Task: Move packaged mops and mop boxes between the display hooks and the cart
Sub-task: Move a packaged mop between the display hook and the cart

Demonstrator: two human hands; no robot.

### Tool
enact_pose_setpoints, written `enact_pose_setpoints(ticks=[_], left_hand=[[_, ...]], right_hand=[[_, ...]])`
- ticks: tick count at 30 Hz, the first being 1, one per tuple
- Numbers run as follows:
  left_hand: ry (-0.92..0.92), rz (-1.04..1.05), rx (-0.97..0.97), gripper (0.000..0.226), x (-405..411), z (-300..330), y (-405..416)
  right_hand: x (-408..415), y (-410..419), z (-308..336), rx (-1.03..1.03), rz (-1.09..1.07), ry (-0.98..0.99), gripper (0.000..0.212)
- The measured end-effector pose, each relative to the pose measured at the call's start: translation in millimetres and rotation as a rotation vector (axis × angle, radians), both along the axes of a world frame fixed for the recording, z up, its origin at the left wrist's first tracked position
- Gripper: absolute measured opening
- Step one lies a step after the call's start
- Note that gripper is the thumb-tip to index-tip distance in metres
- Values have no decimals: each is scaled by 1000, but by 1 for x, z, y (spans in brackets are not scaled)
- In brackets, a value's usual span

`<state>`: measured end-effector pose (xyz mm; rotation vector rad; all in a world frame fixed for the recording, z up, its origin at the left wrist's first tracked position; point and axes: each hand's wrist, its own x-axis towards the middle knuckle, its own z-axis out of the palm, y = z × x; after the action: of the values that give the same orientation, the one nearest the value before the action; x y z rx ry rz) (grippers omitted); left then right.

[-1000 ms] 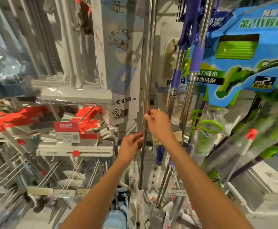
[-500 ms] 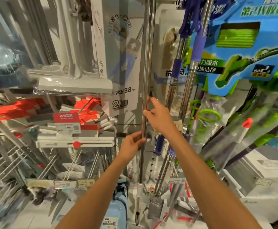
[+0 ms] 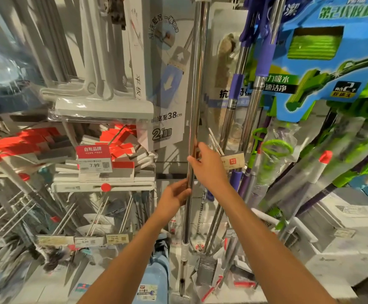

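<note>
Blue-and-green mop box [image 3: 332, 58] fills upper right of frame, green sponge head printed on it, hanging among wrapped green mops [image 3: 336, 154] that slant down to lower right. Grey-white flat mop box [image 3: 167, 88], marked 38cm, hangs upper centre, just left of the pole. White packaged squeegee [image 3: 104, 106] sits left of it, in clear wrap. Red-and-white stacked packs [image 3: 113, 154] fill mid left behind a red price tag [image 3: 93, 159] reading 7.99. Bare display hooks [image 3: 14, 216] stick out lower left.

Chrome mop pole [image 3: 197, 106] runs near vertical through frame centre, top to bottom, white collar near its lower end. Two purple-grip poles [image 3: 251, 95] stand just right of it.

Right hand [image 3: 209, 165] at centre: fingers curled round the chrome pole, gripping it. Left hand [image 3: 174, 196] just below: fingers and thumb wrapped on the same pole. Both forearms reach up from bottom edge. Small tan label [image 3: 233, 160] hangs just right of the right hand.
</note>
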<state>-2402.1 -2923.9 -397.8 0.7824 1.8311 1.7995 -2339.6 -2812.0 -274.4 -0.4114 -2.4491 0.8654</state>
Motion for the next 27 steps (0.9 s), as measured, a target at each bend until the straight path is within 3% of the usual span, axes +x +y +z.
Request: enact_pose_setpoints(ticks=[9, 13, 17, 22, 27], left_hand=[[-3, 68, -84, 20, 1, -24, -6], [-20, 34, -139, 23, 2, -43, -9], [-29, 22, -160, 26, 1, -56, -10], [-49, 43, -123, 26, -1, -67, -16], [-8, 66, -121, 25, -4, -83, -16]], right_hand=[[4, -11, -42, -115, -2, -117, 8], [3, -11, -63, -152, -24, -107, 21], [1, -12, -80, -263, -11, -48, 15], [-1, -13, -105, -237, -13, -144, 12], [1, -13, -129, -246, -19, -166, 28]])
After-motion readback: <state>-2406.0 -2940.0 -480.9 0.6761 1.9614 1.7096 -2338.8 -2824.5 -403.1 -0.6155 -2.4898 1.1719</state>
